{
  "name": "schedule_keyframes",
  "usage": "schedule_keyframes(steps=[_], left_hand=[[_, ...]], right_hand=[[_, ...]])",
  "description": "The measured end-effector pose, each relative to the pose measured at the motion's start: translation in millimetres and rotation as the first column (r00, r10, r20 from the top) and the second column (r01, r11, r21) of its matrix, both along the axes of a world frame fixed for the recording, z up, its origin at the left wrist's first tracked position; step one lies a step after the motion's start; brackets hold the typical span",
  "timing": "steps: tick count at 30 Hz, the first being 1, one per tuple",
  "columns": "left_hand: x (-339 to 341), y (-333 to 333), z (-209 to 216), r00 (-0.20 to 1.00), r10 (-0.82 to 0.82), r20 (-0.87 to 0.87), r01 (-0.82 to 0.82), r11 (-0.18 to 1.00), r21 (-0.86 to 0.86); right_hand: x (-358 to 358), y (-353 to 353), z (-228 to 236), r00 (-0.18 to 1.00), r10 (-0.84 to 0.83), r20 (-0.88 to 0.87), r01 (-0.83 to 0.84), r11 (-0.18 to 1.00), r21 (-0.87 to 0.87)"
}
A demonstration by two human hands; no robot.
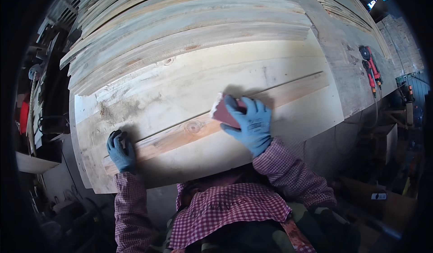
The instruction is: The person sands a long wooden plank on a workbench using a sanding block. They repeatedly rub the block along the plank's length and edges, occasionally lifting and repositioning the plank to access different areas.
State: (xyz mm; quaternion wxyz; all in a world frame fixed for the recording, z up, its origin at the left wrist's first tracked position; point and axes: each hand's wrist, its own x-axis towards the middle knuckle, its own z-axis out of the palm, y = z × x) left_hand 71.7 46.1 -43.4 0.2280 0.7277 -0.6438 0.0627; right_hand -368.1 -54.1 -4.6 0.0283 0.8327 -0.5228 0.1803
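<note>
A long, narrow wooden board with a dark knot lies slantwise across the pale plywood sheet in front of me. My left hand, in a blue work glove, bends over the board near its left end, with its fingers curled at the far edge. In my right hand, gloved alike, is a piece of reddish-brown sandpaper with a ragged white edge. That hand presses it on the board's upper face, right of the knot. Its underside is hidden.
Several long planks lie side by side along the far part of the worktable. Thinner strips rest at the far right. Red-and-black power tools with a cable lie near the table's right edge.
</note>
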Motion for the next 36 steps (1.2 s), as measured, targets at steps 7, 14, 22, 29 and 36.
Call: schedule_keyframes(steps=[7, 14, 22, 29, 36], left_hand=[[28, -6, -37, 0.998, -0.028, -0.049, 0.028, 1.000, -0.001], [30, 4, -29, 0.999, 0.015, -0.039, -0.015, 1.000, -0.001], [25, 1, -28, 0.999, -0.005, -0.049, 0.002, 0.998, -0.063], [11, -5, -20, 1.000, 0.021, -0.004, -0.022, 0.996, -0.087], [3, -17, -6, 0.993, -0.051, -0.110, 0.045, 0.998, -0.054]], right_hand=[[129, 21, 15, 0.850, 0.525, 0.043, -0.490, 0.758, 0.430], [-139, -73, -22, 0.922, -0.378, 0.086, 0.383, 0.921, -0.064], [-301, -132, -10, 0.373, -0.884, -0.283, 0.917, 0.305, 0.257], [-128, -38, -25, 0.855, -0.519, 0.008, 0.518, 0.853, -0.057], [78, 42, 4, 0.967, 0.212, 0.139, -0.240, 0.942, 0.235]])
